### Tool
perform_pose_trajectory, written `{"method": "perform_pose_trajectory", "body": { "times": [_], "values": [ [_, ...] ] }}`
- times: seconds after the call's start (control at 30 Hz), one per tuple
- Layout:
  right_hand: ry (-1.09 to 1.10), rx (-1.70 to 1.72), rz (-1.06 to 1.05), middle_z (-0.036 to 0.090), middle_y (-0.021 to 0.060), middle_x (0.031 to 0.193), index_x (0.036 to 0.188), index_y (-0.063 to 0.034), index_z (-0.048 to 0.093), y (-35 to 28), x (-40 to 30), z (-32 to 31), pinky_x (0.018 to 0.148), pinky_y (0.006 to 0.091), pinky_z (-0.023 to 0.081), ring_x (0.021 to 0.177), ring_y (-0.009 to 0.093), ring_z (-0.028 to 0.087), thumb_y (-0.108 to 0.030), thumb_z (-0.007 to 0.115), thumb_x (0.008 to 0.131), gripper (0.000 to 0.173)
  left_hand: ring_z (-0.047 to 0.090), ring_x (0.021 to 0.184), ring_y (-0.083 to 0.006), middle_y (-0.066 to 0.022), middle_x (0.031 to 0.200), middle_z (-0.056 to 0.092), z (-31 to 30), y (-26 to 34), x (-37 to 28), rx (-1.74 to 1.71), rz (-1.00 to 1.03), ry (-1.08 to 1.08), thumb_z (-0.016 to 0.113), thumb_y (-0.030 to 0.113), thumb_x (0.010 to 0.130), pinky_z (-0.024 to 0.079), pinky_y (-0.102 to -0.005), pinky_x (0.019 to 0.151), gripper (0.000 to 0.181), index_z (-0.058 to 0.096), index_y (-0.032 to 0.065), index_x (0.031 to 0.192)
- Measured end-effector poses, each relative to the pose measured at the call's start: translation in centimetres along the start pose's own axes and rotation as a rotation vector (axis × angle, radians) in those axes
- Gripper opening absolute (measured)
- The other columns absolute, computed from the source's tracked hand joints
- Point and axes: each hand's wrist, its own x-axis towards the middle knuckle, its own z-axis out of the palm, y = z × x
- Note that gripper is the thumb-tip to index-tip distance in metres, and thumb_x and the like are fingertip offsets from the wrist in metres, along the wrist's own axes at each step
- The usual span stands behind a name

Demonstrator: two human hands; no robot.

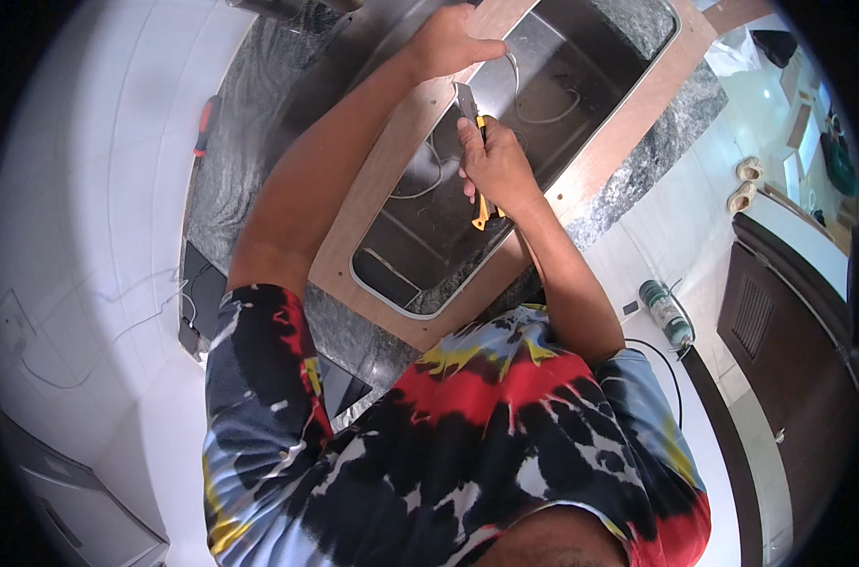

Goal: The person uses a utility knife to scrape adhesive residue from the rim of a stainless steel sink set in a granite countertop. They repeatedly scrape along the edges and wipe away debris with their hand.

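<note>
My left hand [454, 44] rests on the far part of a light wooden frame [383, 188], its thumb stretched to the inner edge. A thin white edging strip [517, 81] hangs loose from beside the thumb tip and curls down into the opening. Whether the thumb pins the strip, I cannot tell. Over the opening, my right hand [499, 166] grips a yellow and black snap-off utility knife [480, 215]. The knife's blade [465, 100] is out, its tip close to the frame's inner edge. Through the opening shows a dark metal sink basin [429, 241].
Beneath the frame lies a grey veined stone countertop [234, 152]. A red and black hand tool [206, 127] lies along its left edge by the white wall. On the floor at right are a green gas cylinder [665, 312], slippers [743, 186] and a brown louvred door [777, 340].
</note>
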Motion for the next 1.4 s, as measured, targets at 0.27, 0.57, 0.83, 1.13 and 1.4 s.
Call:
{"method": "perform_pose_trajectory", "body": {
  "times": [0.27, 0.57, 0.83, 1.13, 1.4],
  "values": [
    [-0.068, 0.022, 0.013, 0.063, 0.0129, 0.063, 0.095, 0.0072, 0.059, -0.8, 1.2, 0.0, 0.048, 0.0377, 0.055, 0.051, 0.022, 0.067, -0.031, 0.053, 0.109, 0.041, 0.073, 0.095, -0.0279, -0.0182, 0.1, 0.076, 1.2, -0.7, 0.2, -0.176, 0.078, 0.054, 0.087, 0.028, 0.079, 0.057, -0.0392, 0.087, 0.052, 0.07, -0.0012, 0.118],
    [0.061, 0.005, -0.006, 0.065, 0.012, 0.067, 0.106, 0.0062, 0.061, -0.7, -0.4, 0.4, 0.049, 0.0365, 0.055, 0.052, 0.021, 0.067, -0.034, 0.056, 0.108, 0.04, 0.073, 0.089, -0.0235, -0.0198, 0.096, 0.075, -1.3, 0.3, -0.5, 0.337, 0.039, 0.074, 0.087, 0.053, 0.078, 0.056, -0.0375, 0.082, 0.067, 0.072, -0.0027, 0.112],
    [-0.042, 0.173, 0.017, 0.06, 0.0051, 0.068, 0.1, -0.0016, 0.059, 0.3, 0.4, -0.2, 0.045, 0.03, 0.049, 0.048, 0.013, 0.059, -0.037, 0.054, 0.11, 0.037, 0.071, 0.078, -0.0257, -0.0136, 0.086, 0.074, -1.6, 5.0, -12.6, 0.193, -0.097, 0.477, 0.075, 0.038, 0.094, 0.055, -0.0381, 0.074, 0.035, 0.078, 0.0039, 0.098],
    [0.029, 0.249, -0.033, 0.062, 0.0064, 0.067, 0.104, 0.0027, 0.061, 0.7, 0.6, 0.5, 0.046, 0.032, 0.05, 0.048, 0.015, 0.06, -0.03, 0.055, 0.109, 0.034, 0.073, 0.075, -0.032, -0.0154, 0.08, 0.074, 3.2, 6.4, -11.6, 0.274, -0.315, 0.458, 0.078, 0.036, 0.086, 0.055, -0.0406, 0.07, 0.031, 0.08, 0.0047, 0.09],
    [0.16, 0.23, -0.096, 0.062, 0.0083, 0.067, 0.097, 0.0012, 0.059, 0.9, 0.9, -1.3, 0.044, 0.0313, 0.049, 0.049, 0.016, 0.061, -0.03, 0.057, 0.108, 0.033, 0.075, 0.075, -0.0348, -0.0184, 0.078, 0.075, 2.9, 4.9, -10.4, 0.365, -0.265, 0.494, 0.074, 0.03, 0.083, 0.057, -0.0425, 0.072, 0.03, 0.079, 0.0008, 0.087]
  ]
}}
